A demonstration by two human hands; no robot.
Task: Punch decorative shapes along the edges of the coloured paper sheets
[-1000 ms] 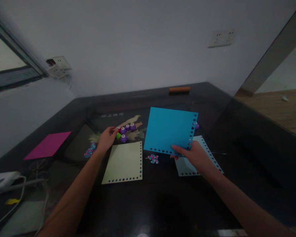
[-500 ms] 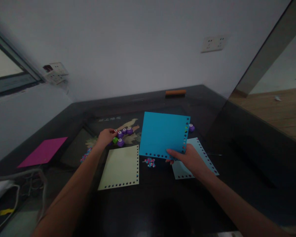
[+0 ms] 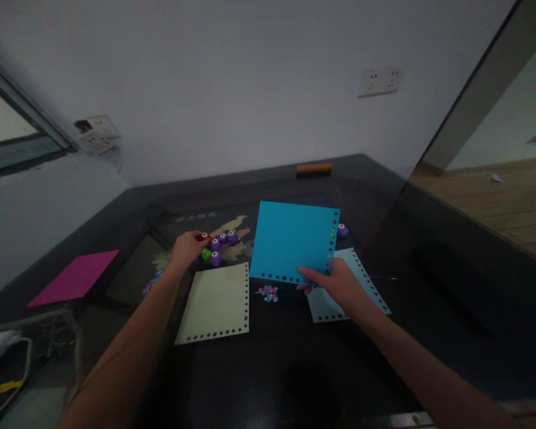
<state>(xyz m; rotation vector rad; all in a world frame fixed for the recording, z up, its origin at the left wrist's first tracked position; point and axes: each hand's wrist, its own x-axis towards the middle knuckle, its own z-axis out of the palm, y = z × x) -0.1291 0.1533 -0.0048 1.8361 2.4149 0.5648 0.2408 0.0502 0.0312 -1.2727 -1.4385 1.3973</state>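
My right hand grips a blue sheet of paper by its lower right corner, thumb on top. Small shaped holes run along that sheet's bottom and right edges. At the cluster of small purple craft punches, my left hand has its fingers closed on a small red craft punch. A green punch lies just below those fingers. Beneath the blue sheet is a pale blue sheet with holes along two edges. A pale yellow sheet, punched the same way, lies between my arms.
Small pink and blue pieces lie in a pile beside the yellow sheet, with more by my left forearm. A magenta sheet is at far left. Another purple punch sits behind the blue sheet. An orange-brown stick lies by the wall.
The view has shifted slightly. Both hands keep nearly the same places, and the blue sheet stays in my right hand. More of the red punch shows at my left fingertips.
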